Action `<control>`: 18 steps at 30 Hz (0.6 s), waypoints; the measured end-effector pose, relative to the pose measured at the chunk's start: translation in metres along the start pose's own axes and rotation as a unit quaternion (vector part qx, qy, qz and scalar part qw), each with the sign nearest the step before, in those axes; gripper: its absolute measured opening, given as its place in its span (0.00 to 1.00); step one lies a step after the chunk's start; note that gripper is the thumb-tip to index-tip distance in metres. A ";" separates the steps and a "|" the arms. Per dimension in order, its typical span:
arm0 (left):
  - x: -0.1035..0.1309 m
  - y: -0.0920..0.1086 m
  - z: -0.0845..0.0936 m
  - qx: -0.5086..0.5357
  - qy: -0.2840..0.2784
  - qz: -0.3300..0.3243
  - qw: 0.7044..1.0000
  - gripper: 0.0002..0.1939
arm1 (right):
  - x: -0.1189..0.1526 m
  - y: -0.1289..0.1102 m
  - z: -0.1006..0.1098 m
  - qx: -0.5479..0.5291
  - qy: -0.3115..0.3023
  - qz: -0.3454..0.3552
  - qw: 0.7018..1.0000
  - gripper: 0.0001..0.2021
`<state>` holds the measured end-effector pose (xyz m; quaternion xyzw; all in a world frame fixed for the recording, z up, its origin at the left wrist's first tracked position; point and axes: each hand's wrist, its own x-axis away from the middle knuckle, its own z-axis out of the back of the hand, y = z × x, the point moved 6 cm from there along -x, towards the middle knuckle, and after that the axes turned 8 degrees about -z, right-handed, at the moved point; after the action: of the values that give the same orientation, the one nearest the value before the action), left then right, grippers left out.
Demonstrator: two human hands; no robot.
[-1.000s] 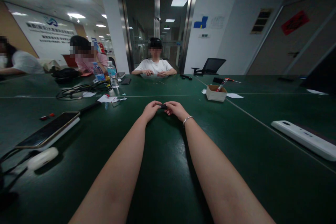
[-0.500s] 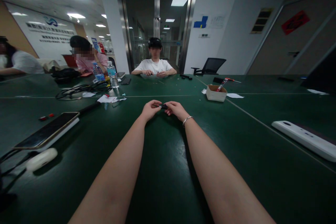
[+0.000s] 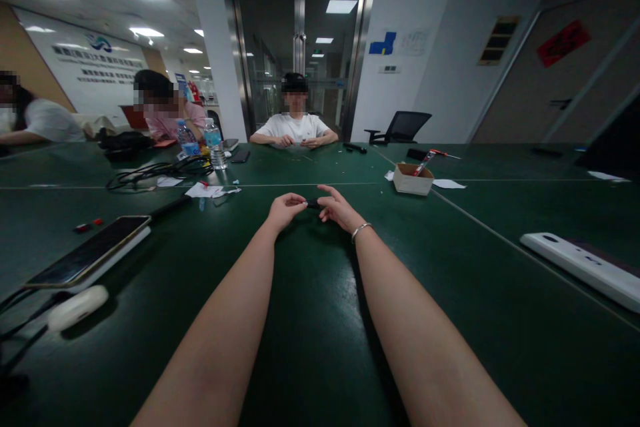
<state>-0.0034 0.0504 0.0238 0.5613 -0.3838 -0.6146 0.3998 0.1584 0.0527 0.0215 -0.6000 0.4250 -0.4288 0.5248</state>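
Observation:
Between my two hands, above the green table [image 3: 310, 320], is a small black object [image 3: 313, 203]; it is too small for me to tell its kind. My left hand [image 3: 286, 211] pinches its left end between thumb and fingertips. Close by on the right, my right hand [image 3: 341, 209] has its fingers apart, the index finger raised and stretched out. Whether the lower fingers of my right hand still touch the object cannot be made out. A silver bracelet [image 3: 361, 232] circles my right wrist.
On the left lie a phone [image 3: 93, 250], a white rounded device [image 3: 79, 307] and tangled black cables [image 3: 145, 175]. Clear bottles [image 3: 215, 147] stand behind. Rightward are a small box [image 3: 413, 180] and a long white device [image 3: 580, 265]. A person [image 3: 295, 128] sits opposite.
My right hand has loosened from its pinch; its index finger has lifted and straightened away from the black object. My left hand keeps its hold in nearly the same place.

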 end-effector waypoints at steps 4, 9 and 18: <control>0.000 0.000 0.001 0.004 0.001 0.002 1.000 0.10 | -0.004 0.004 -0.002 0.047 0.001 -0.025 0.999 0.11; -0.002 -0.003 0.002 0.001 0.009 0.007 1.000 0.10 | -0.005 0.002 0.000 0.009 -0.004 -0.003 1.000 0.20; -0.002 -0.004 0.003 -0.002 0.008 0.000 1.000 0.10 | -0.004 0.000 -0.001 -0.010 -0.019 -0.007 1.000 0.23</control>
<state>-0.0063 0.0539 0.0216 0.5656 -0.3797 -0.6105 0.4040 0.1568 0.0560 0.0215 -0.6160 0.4153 -0.4171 0.5236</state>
